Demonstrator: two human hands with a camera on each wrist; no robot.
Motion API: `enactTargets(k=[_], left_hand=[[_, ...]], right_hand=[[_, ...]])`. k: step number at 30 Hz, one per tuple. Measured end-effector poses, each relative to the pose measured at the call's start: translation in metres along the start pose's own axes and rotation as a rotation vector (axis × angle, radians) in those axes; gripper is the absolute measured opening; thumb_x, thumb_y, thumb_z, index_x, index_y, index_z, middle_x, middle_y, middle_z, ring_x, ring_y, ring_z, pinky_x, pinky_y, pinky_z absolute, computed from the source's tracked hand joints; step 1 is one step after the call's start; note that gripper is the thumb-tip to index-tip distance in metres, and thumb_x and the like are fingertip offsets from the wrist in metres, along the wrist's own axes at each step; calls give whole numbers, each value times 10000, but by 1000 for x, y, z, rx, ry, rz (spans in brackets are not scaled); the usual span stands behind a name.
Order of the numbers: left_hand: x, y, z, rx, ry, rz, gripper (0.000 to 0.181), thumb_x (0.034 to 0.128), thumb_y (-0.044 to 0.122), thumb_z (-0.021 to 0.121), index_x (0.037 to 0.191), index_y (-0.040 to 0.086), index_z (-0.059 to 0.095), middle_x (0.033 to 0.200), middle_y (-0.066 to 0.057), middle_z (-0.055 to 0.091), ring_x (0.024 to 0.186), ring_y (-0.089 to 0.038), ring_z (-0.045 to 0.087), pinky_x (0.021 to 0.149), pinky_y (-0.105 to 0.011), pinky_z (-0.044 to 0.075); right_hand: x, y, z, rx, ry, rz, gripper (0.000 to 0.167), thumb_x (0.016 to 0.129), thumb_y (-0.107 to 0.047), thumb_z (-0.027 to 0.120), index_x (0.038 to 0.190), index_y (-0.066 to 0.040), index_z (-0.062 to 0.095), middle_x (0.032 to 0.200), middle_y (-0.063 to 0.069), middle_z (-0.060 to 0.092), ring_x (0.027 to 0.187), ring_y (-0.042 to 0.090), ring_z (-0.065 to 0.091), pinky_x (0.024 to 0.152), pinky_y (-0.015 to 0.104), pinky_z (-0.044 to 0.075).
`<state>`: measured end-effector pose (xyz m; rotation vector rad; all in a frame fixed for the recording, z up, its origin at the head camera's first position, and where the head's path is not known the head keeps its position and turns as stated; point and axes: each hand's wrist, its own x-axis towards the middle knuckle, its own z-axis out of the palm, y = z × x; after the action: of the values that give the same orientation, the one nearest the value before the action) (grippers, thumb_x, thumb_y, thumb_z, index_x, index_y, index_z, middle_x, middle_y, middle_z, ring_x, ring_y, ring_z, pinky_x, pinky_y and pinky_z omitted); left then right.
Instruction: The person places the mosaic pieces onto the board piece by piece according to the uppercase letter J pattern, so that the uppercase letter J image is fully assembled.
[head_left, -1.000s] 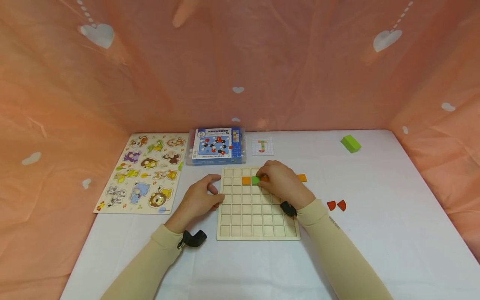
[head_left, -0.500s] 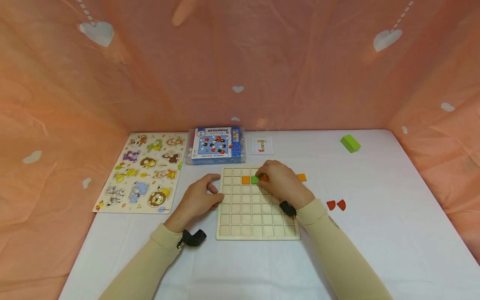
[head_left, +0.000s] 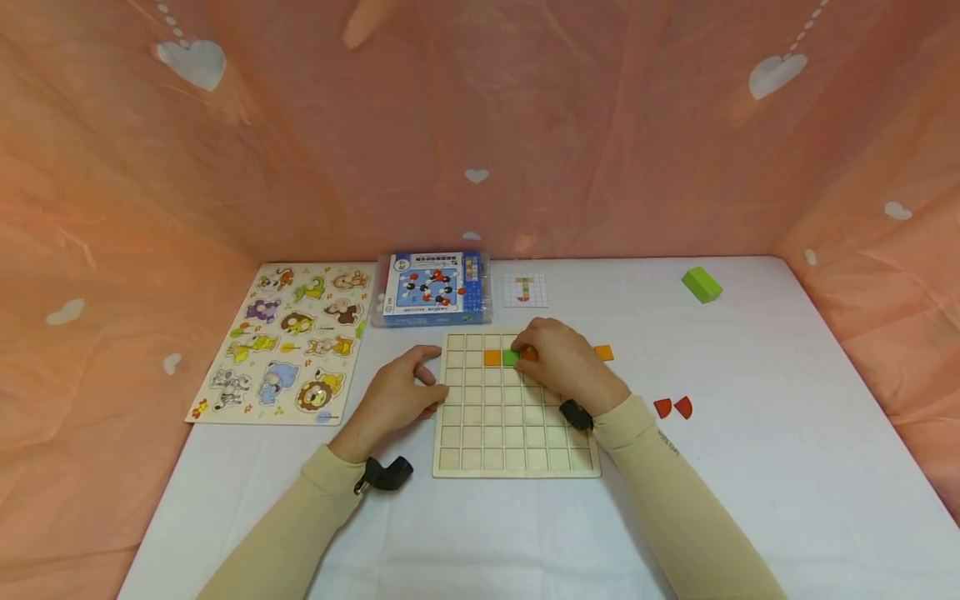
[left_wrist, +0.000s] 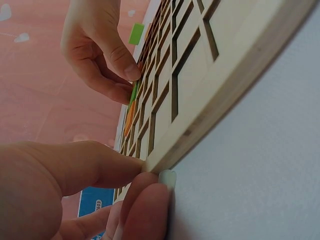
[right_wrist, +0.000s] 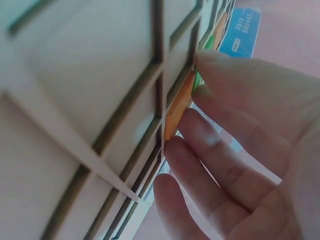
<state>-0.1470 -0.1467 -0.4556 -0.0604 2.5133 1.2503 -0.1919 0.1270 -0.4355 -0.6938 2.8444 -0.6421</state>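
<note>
A pale wooden grid board [head_left: 517, 417] lies before me, its left edge held between the thumb and curled fingers of my left hand [head_left: 401, 392]. In the board's second row from the back, an orange square tile [head_left: 492, 358] sits beside a green square tile [head_left: 511, 357]. My right hand [head_left: 558, 358] pinches the green tile between thumb and index finger; these cover part of it in the right wrist view. Another orange tile [right_wrist: 180, 107] lies right of the green one, under the remaining fingers. The hand hides the row's right part in the head view.
Right of the board lie an orange square [head_left: 603, 353], two red quarter-circle pieces [head_left: 663, 407] and a green block [head_left: 702, 285]. Behind it are a pattern card [head_left: 526, 290] and a molecule-model box [head_left: 431, 287]. An animal puzzle board [head_left: 281, 342] lies at left.
</note>
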Motion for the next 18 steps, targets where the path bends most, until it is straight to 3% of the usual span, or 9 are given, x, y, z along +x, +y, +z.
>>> enactTargets(k=[13, 18], left_hand=[[0, 1, -1, 14, -3, 0, 654, 948, 186, 790, 1554, 161, 547, 1066, -89, 669, 692, -145, 706, 633, -259, 572], [0, 0, -1, 8, -3, -3, 662, 945, 192, 791, 1558, 162, 544, 1078, -96, 671, 699, -150, 713, 636, -263, 581]], right_hand=[[-3, 5, -4, 37, 20, -20, 243, 965, -192, 800, 1176, -73, 819, 1117, 76, 757, 990, 232, 675, 920, 436, 601], [-13, 20, -19, 103, 61, 31, 247, 1001, -166, 732, 1207, -55, 810, 1140, 92, 760, 1010, 265, 702, 970, 478, 595]])
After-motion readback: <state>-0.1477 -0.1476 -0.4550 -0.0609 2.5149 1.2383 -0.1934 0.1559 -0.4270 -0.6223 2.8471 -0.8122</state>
